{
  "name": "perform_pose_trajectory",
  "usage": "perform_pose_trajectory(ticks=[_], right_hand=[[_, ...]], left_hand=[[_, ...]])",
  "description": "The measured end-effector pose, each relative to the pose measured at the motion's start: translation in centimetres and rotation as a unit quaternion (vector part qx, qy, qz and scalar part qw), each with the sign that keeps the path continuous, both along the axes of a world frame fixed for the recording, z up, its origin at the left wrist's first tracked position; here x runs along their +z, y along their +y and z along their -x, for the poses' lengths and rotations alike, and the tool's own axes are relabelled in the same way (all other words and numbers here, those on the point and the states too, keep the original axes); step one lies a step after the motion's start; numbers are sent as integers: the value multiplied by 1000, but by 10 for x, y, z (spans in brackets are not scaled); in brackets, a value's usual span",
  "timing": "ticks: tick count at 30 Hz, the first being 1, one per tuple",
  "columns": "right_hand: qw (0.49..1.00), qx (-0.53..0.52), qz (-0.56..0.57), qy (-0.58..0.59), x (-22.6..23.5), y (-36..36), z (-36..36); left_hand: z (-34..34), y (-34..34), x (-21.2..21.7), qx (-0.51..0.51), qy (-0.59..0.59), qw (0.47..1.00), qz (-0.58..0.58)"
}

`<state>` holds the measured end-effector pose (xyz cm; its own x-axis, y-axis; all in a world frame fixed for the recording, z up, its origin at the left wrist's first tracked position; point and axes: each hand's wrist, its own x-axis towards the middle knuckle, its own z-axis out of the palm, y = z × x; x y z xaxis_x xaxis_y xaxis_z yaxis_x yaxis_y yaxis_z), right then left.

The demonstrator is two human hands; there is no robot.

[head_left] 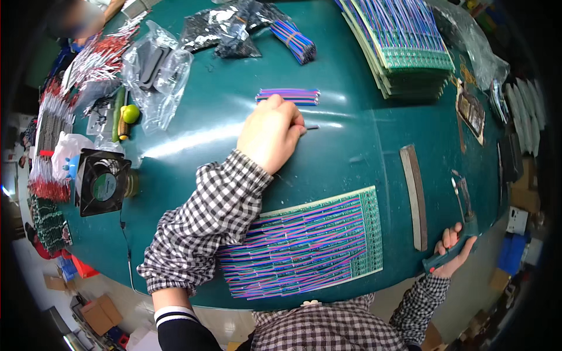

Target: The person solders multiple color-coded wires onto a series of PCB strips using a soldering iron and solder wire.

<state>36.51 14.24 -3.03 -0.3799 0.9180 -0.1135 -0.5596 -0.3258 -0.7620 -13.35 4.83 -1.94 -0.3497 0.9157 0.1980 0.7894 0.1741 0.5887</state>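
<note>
From the head view I see a clear plastic bag [157, 73] near the bench's [222, 111] far left edge with dark flat parts inside, and a crinkled silvery bag [225, 26] at the far edge; I cannot tell what that one holds. My left hand [270, 136] rests near the middle of the bench with its fingers curled tight together, pinching a small dark piece [311, 127] that pokes out to the right of the fingertips. Just beyond it lies a short bundle of purple and blue wires [288, 96], apart from the hand. Under my left sleeve, at the near edge, sits a green board [328, 240] covered in rows of the same wires. My right hand [452, 253] is at the near right edge, fingers wrapped around the teal handle of a tool [462, 225] whose metal tip points away from me. A long metal strip [414, 196] lies just left of it.
</note>
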Motion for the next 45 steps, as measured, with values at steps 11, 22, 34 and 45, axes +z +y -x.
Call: perform_pose_trajectory(ticks=[11, 22, 34, 45], right_hand=[[1000, -1, 25, 6, 18, -5, 9], [1000, 2, -19, 11, 13, -52, -9], [988, 39, -49, -140, 31, -119, -39], [921, 89, -40, -378, 71, -146, -11]], left_hand=[[-51, -59, 94, 87, -214, 971, 55], [-197, -100, 50, -144, 11, 990, 0], [-209, -98, 31, -149, 154, 976, -32], [-211, -99, 28, -149, 135, 979, -43]])
